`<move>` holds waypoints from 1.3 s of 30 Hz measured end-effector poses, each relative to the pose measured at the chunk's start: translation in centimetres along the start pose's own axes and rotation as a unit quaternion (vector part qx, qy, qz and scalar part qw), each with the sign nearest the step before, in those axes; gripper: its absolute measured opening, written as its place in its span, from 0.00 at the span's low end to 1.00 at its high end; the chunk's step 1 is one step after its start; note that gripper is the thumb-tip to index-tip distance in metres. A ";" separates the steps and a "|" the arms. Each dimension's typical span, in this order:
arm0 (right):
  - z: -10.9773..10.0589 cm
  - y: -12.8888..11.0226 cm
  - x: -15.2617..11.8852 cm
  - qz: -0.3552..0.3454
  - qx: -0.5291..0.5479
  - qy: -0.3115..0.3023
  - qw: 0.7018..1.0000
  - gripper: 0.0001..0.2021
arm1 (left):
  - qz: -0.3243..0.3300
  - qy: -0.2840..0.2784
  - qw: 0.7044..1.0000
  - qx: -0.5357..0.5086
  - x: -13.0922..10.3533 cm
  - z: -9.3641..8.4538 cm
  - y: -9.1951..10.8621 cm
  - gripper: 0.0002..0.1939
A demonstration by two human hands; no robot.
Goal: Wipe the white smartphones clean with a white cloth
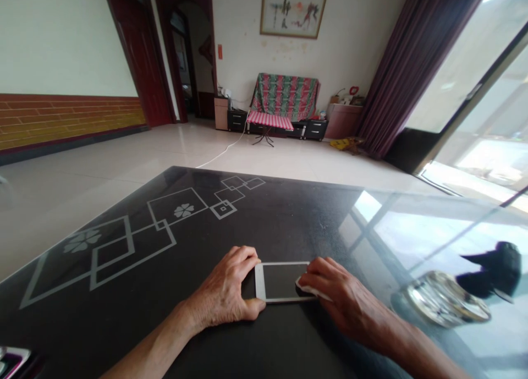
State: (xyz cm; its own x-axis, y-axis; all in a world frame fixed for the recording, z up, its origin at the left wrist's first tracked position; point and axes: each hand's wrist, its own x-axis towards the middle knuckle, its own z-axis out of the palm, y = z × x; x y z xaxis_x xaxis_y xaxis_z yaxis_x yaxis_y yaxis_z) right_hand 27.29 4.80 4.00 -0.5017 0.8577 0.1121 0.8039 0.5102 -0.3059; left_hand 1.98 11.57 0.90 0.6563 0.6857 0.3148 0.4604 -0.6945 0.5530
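Note:
A white-framed smartphone (pixel 284 283) lies flat on the black glass tabletop (pixel 198 280), its dark screen facing up. My left hand (pixel 225 288) grips its left end, with the thumb at the near corner and the fingers at the far corner. Over the phone's right end, my right hand (pixel 336 291) is closed on a folded white tissue (pixel 315 292) and presses it to the screen. The fingers cover most of the tissue and the phone's right edge, so whether it is paper or cloth is unclear.
A glass ashtray (pixel 445 299) stands to the right, beside a black object (pixel 493 272) of unclear kind. At the lower left corner, a shiny-edged item (pixel 14 362) is partly cut off. Beyond the table is a small stand with a striped cover (pixel 270 120).

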 end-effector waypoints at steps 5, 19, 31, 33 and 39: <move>-0.2 -1.0 -1.7 0.020 0.019 -0.015 1.000 0.18 | 0.002 0.001 1.000 0.004 0.0 0.0 0.1 0.23; 0.6 2.2 1.4 0.030 -0.026 0.082 0.996 0.16 | 0.004 -0.012 1.000 0.020 -0.1 0.1 -0.4 0.23; -1.9 0.4 -1.5 0.035 0.048 -0.019 0.998 0.18 | 0.000 -0.015 1.000 0.020 0.0 0.1 -0.3 0.23; -1.2 1.0 -1.0 0.037 0.041 0.013 0.998 0.17 | -0.001 -0.016 1.000 0.024 -0.1 0.1 -0.4 0.23; 0.6 2.6 0.8 0.052 -0.003 0.095 0.994 0.15 | 0.005 -0.011 0.999 0.030 0.0 0.1 -0.4 0.23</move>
State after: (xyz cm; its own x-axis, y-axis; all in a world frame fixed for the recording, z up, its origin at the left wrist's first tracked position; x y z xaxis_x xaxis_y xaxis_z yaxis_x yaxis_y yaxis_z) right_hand 28.72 6.78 2.75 -0.3476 0.9020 0.2561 0.8502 0.4184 -0.3195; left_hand 1.84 11.83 0.55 0.6746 0.6734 0.3024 0.4877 -0.7142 0.5021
